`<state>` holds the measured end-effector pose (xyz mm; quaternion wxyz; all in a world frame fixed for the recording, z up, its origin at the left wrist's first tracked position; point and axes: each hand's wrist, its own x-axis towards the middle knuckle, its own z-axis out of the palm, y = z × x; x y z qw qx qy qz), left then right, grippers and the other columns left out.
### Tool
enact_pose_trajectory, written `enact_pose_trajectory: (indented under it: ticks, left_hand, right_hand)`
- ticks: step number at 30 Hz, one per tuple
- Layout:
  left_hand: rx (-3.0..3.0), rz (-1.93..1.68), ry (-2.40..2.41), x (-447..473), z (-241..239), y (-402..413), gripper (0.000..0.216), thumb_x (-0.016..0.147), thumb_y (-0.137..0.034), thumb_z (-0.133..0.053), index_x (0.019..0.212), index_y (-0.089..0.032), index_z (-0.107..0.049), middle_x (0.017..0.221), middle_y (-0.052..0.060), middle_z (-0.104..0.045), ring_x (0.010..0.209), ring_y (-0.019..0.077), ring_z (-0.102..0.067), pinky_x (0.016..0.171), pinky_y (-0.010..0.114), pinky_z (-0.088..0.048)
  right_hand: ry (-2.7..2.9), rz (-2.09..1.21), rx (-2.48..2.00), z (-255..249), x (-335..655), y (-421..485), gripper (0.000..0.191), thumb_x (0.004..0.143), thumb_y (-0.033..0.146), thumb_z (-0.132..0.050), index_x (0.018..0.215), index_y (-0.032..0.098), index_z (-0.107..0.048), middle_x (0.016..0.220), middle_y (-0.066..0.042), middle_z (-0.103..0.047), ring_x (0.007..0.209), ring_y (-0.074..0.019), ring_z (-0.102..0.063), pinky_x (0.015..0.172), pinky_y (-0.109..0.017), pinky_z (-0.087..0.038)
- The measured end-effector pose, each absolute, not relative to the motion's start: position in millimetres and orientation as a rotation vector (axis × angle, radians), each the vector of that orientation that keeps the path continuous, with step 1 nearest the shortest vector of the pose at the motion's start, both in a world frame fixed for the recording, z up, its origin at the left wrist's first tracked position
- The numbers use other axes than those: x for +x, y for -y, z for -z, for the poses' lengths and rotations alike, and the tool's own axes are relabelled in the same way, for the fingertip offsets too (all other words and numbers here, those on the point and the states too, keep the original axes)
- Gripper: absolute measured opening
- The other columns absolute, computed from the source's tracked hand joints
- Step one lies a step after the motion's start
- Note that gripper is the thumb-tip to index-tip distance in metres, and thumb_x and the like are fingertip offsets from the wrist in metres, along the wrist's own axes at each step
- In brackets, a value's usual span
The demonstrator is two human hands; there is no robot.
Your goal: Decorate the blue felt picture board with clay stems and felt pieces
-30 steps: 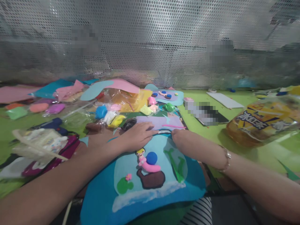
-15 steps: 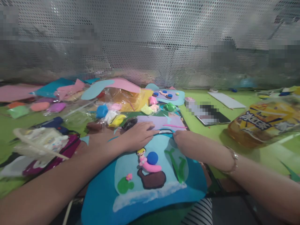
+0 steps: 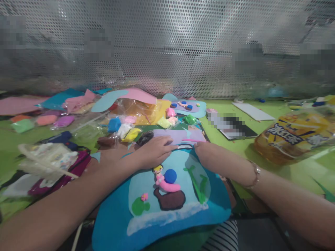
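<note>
On our table (image 3: 225,104), the blue clay-decorated picture (image 3: 149,183) overhangs the near edge, perhaps steadied at its top by our left hand (image 3: 157,151), fingers spread, and right hand (image 3: 207,155), fingers curled round we cannot tell what, flanking a white strip (image 3: 185,146)

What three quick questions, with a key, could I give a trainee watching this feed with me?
1. Multiple choice: what colour is the ball beside the pink figure?
A) yellow
B) blue
C) white

2. True or false: a bracelet shows on the arm of the right hand.

3. Fill in the blank, near or far: the left hand and right hand are both at the ____ edge of the decorated blue sheet, as seen by the wearer.

Key: 1. B; 2. True; 3. far
</note>
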<state>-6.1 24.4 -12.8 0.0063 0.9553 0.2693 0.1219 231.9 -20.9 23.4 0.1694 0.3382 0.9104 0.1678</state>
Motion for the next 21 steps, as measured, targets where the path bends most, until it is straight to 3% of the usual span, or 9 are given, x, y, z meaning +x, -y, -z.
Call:
enact_pose_trajectory:
  ticks: [8,21]
  left_hand:
    - [2.983,-0.379,-0.843,-6,12,-23,0.036,0.094,-0.024,-0.037,0.126,-0.022,-0.053,0.126,0.011,-0.049,0.117,0.0238,-0.044,0.1,0.04,-0.034]
    - [2.987,-0.393,-0.834,-6,12,-24,0.036,0.094,-0.023,-0.037,0.126,-0.022,-0.053,0.127,0.011,-0.05,0.116,0.0234,-0.045,0.099,0.04,-0.035]
  right_hand:
    - [-2.551,-0.281,1.06,-31,232,27,0.022,0.074,-0.003,-0.047,0.068,0.012,-0.062,0.073,-0.008,-0.061,0.062,-0.0162,-0.053,0.052,-0.027,-0.031]
    - [-2.608,-0.442,0.973,-16,229,22,0.021,0.079,-0.001,-0.046,0.074,0.011,-0.061,0.073,-0.008,-0.06,0.068,-0.0184,-0.053,0.06,-0.029,-0.035]
